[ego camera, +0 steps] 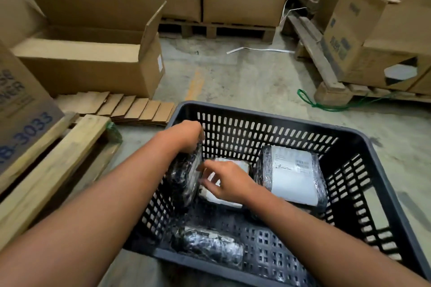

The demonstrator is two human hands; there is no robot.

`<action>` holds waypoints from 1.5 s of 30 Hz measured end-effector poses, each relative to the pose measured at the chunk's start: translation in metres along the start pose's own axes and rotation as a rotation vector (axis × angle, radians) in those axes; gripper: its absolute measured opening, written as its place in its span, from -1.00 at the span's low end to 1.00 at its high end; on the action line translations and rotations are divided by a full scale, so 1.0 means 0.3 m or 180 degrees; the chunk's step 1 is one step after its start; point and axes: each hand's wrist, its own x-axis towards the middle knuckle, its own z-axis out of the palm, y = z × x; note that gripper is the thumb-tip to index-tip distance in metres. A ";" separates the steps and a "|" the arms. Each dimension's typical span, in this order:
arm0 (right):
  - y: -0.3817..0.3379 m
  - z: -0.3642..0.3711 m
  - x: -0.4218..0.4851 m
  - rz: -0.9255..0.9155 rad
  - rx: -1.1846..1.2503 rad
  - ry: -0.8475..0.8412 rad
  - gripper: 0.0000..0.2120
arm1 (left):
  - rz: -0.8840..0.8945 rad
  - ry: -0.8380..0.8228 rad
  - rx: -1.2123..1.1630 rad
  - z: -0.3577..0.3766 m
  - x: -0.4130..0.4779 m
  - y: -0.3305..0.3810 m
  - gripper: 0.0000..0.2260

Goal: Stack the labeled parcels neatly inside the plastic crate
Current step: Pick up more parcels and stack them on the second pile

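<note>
A black slotted plastic crate (268, 121) stands on the floor in front of me. My left hand (186, 134) grips the top edge of a black bubble-wrapped parcel (185, 177), holding it upright against the crate's left wall. My right hand (225, 182) rests with fingers spread on a white parcel (242, 166) lying flat in the crate's middle. A larger wrapped parcel with a white shipping label (291, 177) leans in the far right corner. Another black wrapped parcel (212, 246) lies at the near wall.
An open cardboard box (93, 53) and flattened cardboard strips (130, 108) lie to the left, beside a wooden pallet (53, 163). Stacked cartons on pallets (224, 2) fill the back and right. A green cord (326, 106) lies on the concrete floor.
</note>
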 end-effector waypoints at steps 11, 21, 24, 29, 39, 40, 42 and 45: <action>-0.080 0.086 -0.022 0.0247 -0.0198 -0.0135 -0.38 | 0.0122 -0.0168 -0.0217 0.007 0.046 0.015 -0.67; -0.009 0.072 -0.064 0.0574 0.1331 0.0329 -0.36 | -0.0153 -0.0026 -0.1040 0.008 0.065 0.009 -0.62; -0.004 -0.062 -0.064 0.0791 0.1973 0.0248 -0.36 | -0.0156 0.0165 -0.1572 -0.025 0.064 0.008 -0.67; 0.062 -0.315 -0.115 0.0987 0.2899 -0.0028 -0.47 | -0.0057 0.0265 -0.2731 -0.068 0.042 -0.010 -0.70; 0.130 -0.437 -0.116 0.1586 0.3252 0.1315 -0.63 | 0.0554 0.0429 -0.3972 0.033 -0.010 0.035 -0.40; 0.123 -0.427 -0.097 0.1672 0.2901 0.1378 -0.64 | 0.0558 0.0429 -0.3549 0.047 -0.012 0.037 -0.37; 0.102 -0.407 -0.072 0.1699 0.2180 0.1201 -0.57 | 0.0469 0.0432 -0.2894 0.080 -0.020 0.038 -0.31; 0.085 -0.347 -0.058 0.1642 0.1266 0.0320 -0.08 | 0.0248 0.0456 -0.2455 0.128 -0.035 0.024 -0.28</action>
